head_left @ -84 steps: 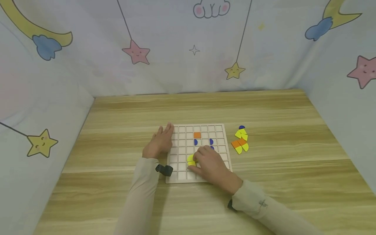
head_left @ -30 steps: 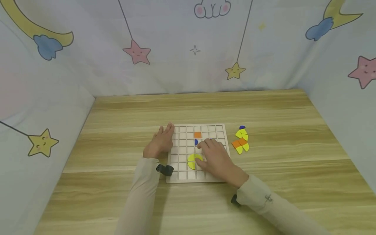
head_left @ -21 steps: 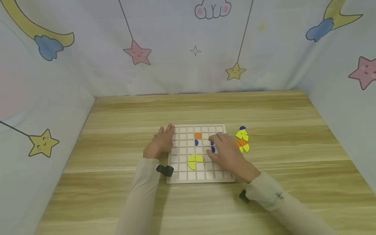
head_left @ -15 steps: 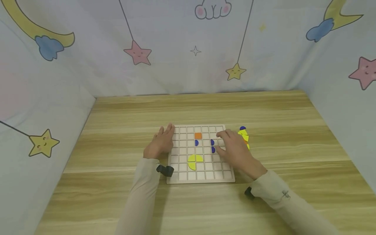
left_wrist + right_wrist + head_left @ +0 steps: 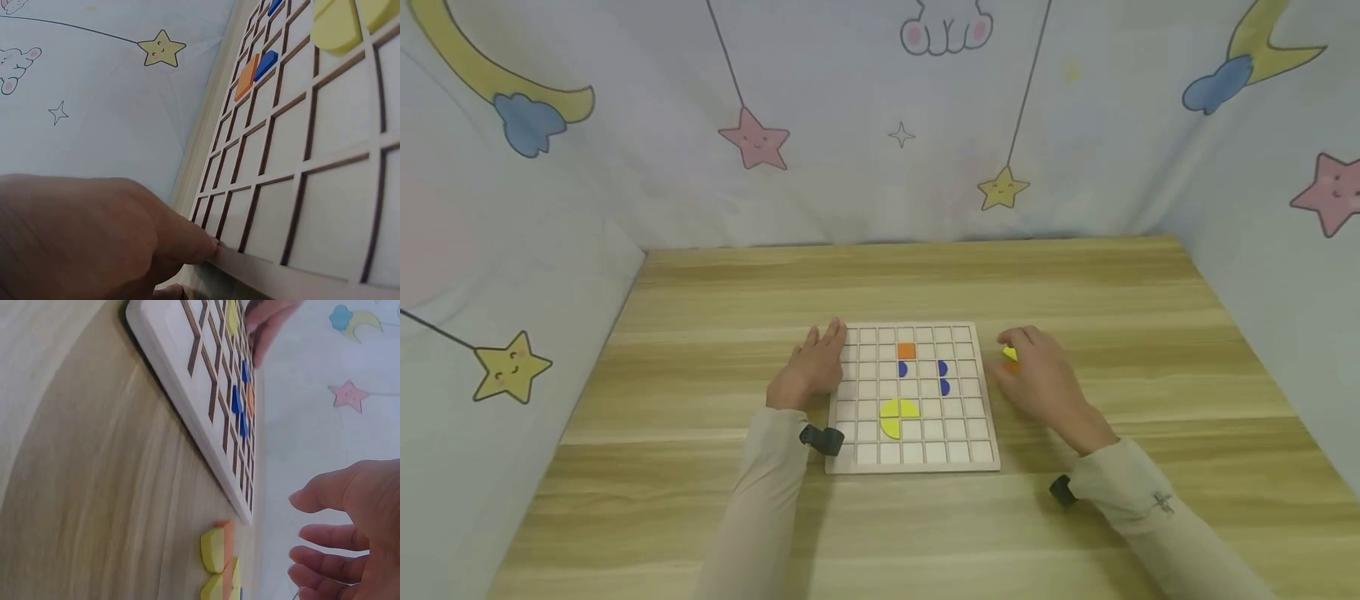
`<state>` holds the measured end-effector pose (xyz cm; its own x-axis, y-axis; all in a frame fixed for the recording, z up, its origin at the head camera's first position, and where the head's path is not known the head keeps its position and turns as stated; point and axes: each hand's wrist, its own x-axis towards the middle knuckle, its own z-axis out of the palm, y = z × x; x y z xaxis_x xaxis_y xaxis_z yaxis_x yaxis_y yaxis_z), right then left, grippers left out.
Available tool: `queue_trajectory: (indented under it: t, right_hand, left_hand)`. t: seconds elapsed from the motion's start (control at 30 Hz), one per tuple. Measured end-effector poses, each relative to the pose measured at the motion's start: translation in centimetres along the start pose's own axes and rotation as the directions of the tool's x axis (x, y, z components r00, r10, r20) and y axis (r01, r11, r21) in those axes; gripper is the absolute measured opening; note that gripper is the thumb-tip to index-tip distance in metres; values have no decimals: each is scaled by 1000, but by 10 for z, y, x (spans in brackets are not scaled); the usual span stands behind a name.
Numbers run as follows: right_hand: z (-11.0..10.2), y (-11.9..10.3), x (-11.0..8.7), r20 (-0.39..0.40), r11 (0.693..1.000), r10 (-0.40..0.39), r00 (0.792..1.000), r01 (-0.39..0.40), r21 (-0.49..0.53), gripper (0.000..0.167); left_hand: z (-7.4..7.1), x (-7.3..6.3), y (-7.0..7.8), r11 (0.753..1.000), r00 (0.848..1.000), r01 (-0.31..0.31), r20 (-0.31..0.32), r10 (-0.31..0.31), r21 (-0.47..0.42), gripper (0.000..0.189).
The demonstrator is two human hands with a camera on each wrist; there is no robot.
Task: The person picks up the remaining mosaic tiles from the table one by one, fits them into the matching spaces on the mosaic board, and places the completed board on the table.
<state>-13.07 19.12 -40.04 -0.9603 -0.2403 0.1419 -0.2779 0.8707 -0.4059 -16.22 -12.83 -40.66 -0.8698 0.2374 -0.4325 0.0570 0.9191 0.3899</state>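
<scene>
A light wooden grid board [image 5: 913, 452] lies on the table. My left hand [image 5: 808, 367] rests on its upper left edge, fingers extended, and in the left wrist view the fingertips touch the rim. Set in the cells are an orange square [image 5: 906, 351], three blue half-circles [image 5: 945, 387] and three yellow quarter-circles [image 5: 890, 407]. To the right of the board, my right hand [image 5: 1048, 383] hovers over a cluster of loose pieces, hiding most of them. The right wrist view shows its fingers [image 5: 334, 536] apart, holding nothing, near yellow pieces [image 5: 212, 551] and orange pieces [image 5: 229, 540].
The wood-grain table [image 5: 880, 533] extends around the board on all sides. A pale cloth [image 5: 835, 200] printed with stars and moons encloses it at the back and sides. Dark wrist devices [image 5: 822, 439] sit at both cuffs.
My right hand has moved from the yellow pieces on the board rightward to the loose pieces, uncovering three yellow quarter-circles and the blue half-circles. The left hand has stayed on the board's edge.
</scene>
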Motion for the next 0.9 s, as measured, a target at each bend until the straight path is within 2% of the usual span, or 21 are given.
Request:
queue_trajectory:
  t: [0.17,0.33,0.57,0.9]
  right_hand:
    - [-3,16,0,48,995,93,995,-94,31,41]
    - [-6,34,2,75,990,135,988,-133,-39,40]
    - [-11,48,2,108,982,167,980,-156,-102,29]
    - [-6,52,4,91,983,152,984,-140,-122,36]
  left_hand:
    - [4,1,-1,1000,1000,5,-5,-5,-2,58]
    - [4,1,-1,1000,1000,9,0,-9,5,58]
    - [2,0,1,1000,1000,9,-1,-9,11,58]
    - [1,0,1,1000,1000,9,-6,-9,-2,58]
